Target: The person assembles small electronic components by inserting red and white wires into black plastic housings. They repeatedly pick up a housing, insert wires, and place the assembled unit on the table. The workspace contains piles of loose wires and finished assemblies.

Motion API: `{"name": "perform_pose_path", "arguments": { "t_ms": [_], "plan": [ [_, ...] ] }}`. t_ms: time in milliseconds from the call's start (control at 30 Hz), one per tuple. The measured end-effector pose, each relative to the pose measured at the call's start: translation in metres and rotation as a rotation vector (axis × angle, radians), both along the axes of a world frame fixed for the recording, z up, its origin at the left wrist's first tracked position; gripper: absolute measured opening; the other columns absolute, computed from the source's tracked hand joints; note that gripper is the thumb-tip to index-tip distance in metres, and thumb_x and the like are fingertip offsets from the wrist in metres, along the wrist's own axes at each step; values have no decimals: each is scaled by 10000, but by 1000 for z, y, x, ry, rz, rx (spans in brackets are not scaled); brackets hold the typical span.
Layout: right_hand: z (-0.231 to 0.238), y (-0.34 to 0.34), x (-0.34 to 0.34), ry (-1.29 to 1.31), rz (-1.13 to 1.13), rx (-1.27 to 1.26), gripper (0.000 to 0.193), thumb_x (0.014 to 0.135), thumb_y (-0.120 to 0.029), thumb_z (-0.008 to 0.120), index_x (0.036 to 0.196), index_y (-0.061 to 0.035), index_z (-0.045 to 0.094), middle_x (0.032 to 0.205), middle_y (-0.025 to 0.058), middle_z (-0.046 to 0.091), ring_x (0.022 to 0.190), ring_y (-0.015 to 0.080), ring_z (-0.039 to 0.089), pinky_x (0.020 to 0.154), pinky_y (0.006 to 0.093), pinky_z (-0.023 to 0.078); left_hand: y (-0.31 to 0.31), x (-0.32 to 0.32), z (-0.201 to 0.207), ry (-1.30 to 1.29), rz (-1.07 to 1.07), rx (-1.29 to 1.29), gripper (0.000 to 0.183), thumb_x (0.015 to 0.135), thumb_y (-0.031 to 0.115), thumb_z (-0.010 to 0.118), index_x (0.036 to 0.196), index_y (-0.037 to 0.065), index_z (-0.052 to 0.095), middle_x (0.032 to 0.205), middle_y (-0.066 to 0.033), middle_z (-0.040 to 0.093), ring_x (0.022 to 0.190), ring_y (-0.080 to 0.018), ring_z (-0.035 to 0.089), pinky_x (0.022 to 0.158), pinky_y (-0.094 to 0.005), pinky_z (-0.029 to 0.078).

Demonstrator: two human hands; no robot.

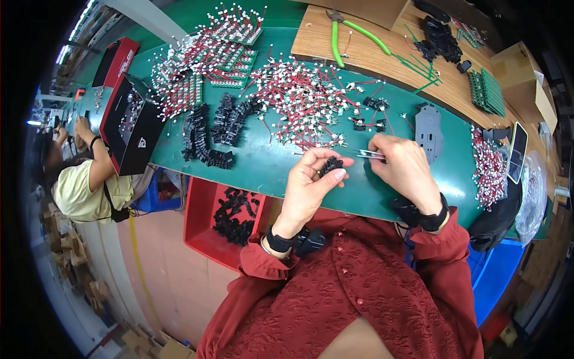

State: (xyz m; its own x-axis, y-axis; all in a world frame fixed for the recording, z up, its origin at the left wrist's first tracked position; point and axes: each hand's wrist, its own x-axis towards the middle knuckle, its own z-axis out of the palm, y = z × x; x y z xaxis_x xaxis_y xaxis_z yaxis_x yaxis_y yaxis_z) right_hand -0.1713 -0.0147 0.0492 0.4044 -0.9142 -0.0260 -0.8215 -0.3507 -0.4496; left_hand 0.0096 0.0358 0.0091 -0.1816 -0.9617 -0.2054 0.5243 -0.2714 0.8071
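My left hand [304, 186] pinches a small black plastic part [330, 166] between thumb and fingers, just over the near edge of the green table [263, 173]. In my right hand [402, 166] is a pair of metal tweezers [372, 155], their tips directed left toward the black part with a short gap between. Beyond my hands spreads a heap of red wires with white connectors [302, 102]. Rows of black plastic parts [200, 137] stand to the left of that heap. A few loose black parts [375, 104] lie beyond my right hand, near a grey flat plate [428, 133].
Wired green circuit boards [239, 67] are stacked at the back left, beside a black box [134, 143]. A red bin [197, 224] of black parts sits below the table edge. Green-handled pliers [336, 45] rest on a wooden board. A co-worker [86, 185] sits at far left.
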Motion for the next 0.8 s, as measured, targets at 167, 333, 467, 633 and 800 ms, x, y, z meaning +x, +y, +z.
{"name": "perform_pose_path", "arguments": {
  "t_ms": [167,333,467,633,800],
  "plan": [
    [0,3,-16,-340,-99,148,147,650,-39,610,795,-25,586,688,122,601,627,244,601,576,309,464,2,5,2,-62,-92,-67,303,758,-13,593,1050,-5,510,1018,-139,578,811,-163,565,705,-269,468],
    [-2,3,-28,-871,-162,424,162,713,2,643,875,1,649,800,57,622,706,94,565,646,227,457,0,3,1,124,-191,-27,353,750,-40,599,1089,-1,509,1006,-93,570,867,-141,559,746,-262,485],
    [7,10,-28,-1161,-325,744,196,709,34,649,904,16,632,812,52,616,684,84,557,625,194,445,-2,-7,3,169,-181,-28,343,754,28,617,1078,-3,510,993,-119,564,868,-179,554,720,-293,476],
    [2,18,-32,-1300,-356,885,205,691,61,654,889,19,626,833,65,619,687,90,564,633,201,461,-6,-23,0,203,-186,-71,339,758,35,619,1077,-4,511,999,-118,561,873,-177,552,738,-297,475],
    [0,27,-24,-1308,-287,651,188,688,79,646,869,33,625,820,70,617,663,116,577,629,230,476,-6,-29,-6,240,-179,-43,331,765,29,613,1074,-22,506,1006,-122,556,891,-179,551,785,-317,481]
  ]
}}
